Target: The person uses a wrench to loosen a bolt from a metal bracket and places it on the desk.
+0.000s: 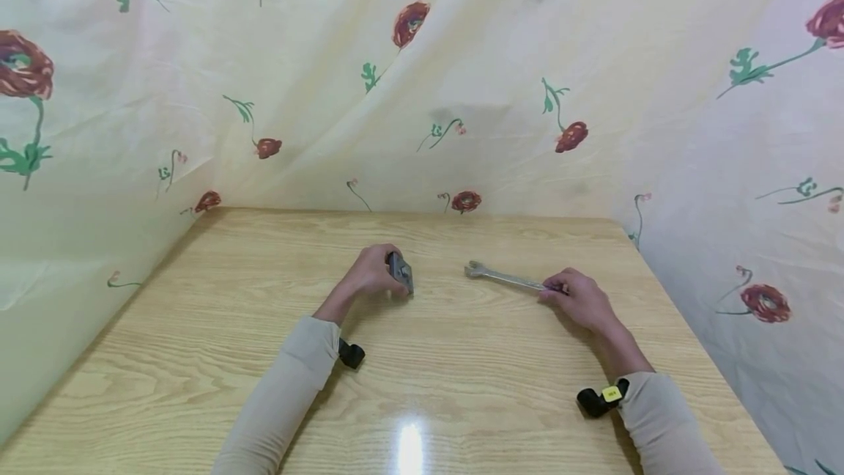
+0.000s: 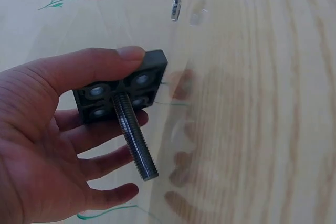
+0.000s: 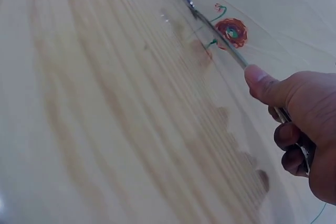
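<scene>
A pale wood-grain table (image 1: 461,365) is seen from above, its boards' streaks running from side to side and its glossy top marked near the front edge of the view by a bright patch of reflected light (image 1: 410,449). Along the far edge and both sides the space is closed in by a whitish cloth (image 1: 316,42), loosely creased and printed with red flowers on green stems. Over the far half of the table, left of the middle, a dark square block (image 1: 401,273) is pinched by the left hand (image 1: 377,271) between thumb and fingers, the lower fingers being spread apart; from the block's face a threaded rod (image 2: 135,137) is seen to stick out. To the right, a silver wrench (image 1: 508,278) is gripped near one end by the right hand (image 1: 580,299), with fingers curled round the handle and thumb laid along it; its other end is pointed toward the block, well apart from it. Both objects are mirrored faintly, with the fingers, in the shiny surface. Beige sleeves (image 1: 283,394) are worn, and a small black camera (image 1: 352,354) is strapped at each wrist.
</scene>
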The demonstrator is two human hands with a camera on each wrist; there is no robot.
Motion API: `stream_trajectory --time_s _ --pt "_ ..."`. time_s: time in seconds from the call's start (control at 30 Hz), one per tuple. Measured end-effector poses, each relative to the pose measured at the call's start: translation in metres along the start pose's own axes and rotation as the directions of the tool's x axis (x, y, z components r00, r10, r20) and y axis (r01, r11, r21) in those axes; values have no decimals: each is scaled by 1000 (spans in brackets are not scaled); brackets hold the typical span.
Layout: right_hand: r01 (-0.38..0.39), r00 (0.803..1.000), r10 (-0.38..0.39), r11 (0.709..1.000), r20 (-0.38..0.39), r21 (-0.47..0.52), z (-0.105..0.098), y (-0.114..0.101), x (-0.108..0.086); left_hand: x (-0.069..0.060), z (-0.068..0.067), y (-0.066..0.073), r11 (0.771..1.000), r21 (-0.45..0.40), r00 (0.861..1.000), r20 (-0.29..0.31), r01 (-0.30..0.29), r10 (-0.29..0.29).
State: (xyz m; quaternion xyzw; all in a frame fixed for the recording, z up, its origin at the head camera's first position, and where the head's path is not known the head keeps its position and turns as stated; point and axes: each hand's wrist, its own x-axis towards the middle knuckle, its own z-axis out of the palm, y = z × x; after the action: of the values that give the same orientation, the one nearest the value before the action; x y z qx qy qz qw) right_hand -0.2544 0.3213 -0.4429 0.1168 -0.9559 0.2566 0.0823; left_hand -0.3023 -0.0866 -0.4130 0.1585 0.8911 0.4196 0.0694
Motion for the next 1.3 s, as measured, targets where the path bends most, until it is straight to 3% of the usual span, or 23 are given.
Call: stream_trajectory --time_s 0.6,0.87,1.13,1.3 --pt "141 987 -135 988 -92 68 -3 -43 6 -1 -4 7 990 -129 995 -95 -54 42" --pt "165 985 -152 970 -86 180 1 -58 8 -1 -4 13 986 -157 994 -101 -56 40" --pt "184 983 -162 918 -91 352 -8 -98 -2 -4 -3 19 963 -260 994 -96 -66 42" --pt "175 985 -156 908 -80 380 -5 -98 -2 -6 -4 23 934 -353 997 -71 -51 28"
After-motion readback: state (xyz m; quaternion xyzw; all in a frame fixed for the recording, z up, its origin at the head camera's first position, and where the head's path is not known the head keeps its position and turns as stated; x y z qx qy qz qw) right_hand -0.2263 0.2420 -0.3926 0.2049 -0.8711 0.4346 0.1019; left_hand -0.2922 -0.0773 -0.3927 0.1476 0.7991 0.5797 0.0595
